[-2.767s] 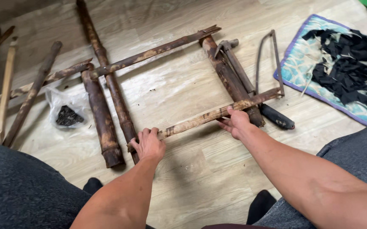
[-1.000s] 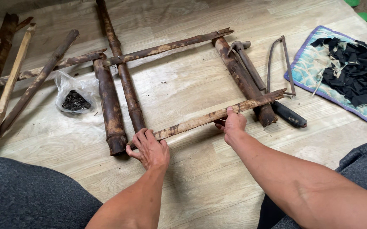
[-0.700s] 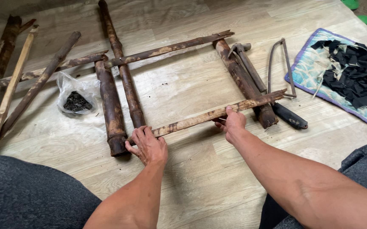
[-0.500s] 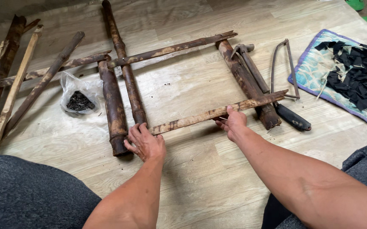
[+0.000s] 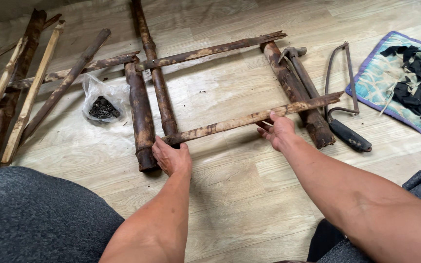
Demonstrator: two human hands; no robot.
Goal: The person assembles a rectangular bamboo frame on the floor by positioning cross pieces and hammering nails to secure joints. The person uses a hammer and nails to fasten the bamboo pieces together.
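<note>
A weathered bamboo crosspiece (image 5: 249, 118) is gripped at both ends, left hand (image 5: 170, 157) closed at seven o'clock, right hand (image 5: 279, 131) closed toward four, and is laid squarely across two dark uprights (image 5: 141, 117), closing a rectangular frame.

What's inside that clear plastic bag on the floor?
The clear plastic bag holds a small dark pile, possibly nails or bits of bark; too small to tell. Crumpled plastic hides the pile's underside.

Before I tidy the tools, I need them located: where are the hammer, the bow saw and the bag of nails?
hammer (image 5: 292, 51), head view, on its metal head.
bow saw (image 5: 350, 137), head view, on its dark handle.
bag of nails (image 5: 102, 106), head view, on the dark nails inside.
</note>
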